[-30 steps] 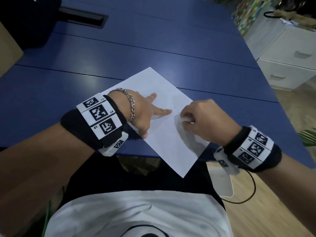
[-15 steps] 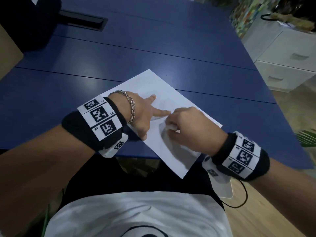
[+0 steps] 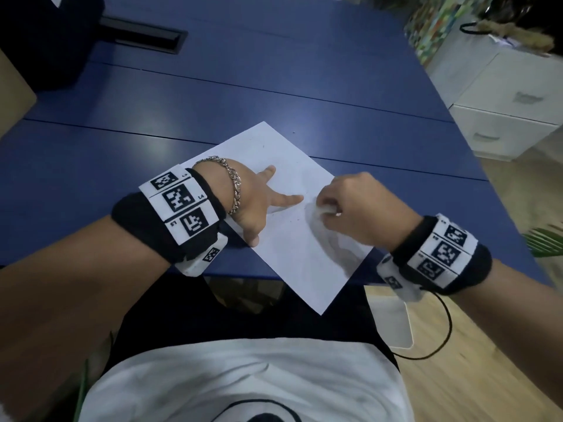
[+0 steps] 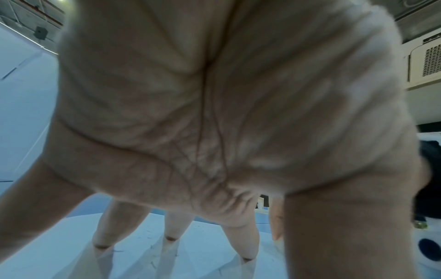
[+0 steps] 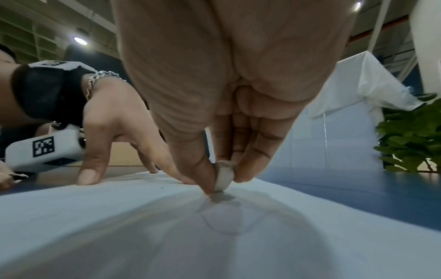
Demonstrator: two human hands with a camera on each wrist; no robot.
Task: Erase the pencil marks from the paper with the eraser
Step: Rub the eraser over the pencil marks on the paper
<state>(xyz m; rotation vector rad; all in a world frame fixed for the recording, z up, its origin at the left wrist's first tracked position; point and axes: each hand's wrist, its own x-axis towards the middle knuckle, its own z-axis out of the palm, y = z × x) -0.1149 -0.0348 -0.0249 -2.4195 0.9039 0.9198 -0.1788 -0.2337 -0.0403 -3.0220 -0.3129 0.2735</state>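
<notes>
A white sheet of paper (image 3: pixel 292 257) lies skewed on the blue table (image 3: pixel 274 86), its near corner hanging over the front edge. My left hand (image 3: pixel 259 202) rests on the sheet's left side with straight, spread fingers (image 4: pixel 171 226) pressing down. My right hand (image 3: pixel 353 205) pinches a small white eraser (image 5: pixel 223 176) between thumb and fingertips, its lower end touching the paper (image 5: pixel 119 226). In the head view the eraser (image 3: pixel 327 210) shows just beyond the knuckles. Small dark flecks (image 4: pixel 148 237) lie scattered on the paper near the left fingers.
A black cable slot (image 3: pixel 143 35) is set into the table at the far left. White drawer units (image 3: pixel 511 111) stand to the right. A green plant (image 5: pixel 412 143) sits past the table's right side. A dark object (image 3: pixel 45 41) fills the far left corner.
My right hand with the eraser slid left across the paper toward the left hand, then back to the right. The left hand stayed pressed in place.
</notes>
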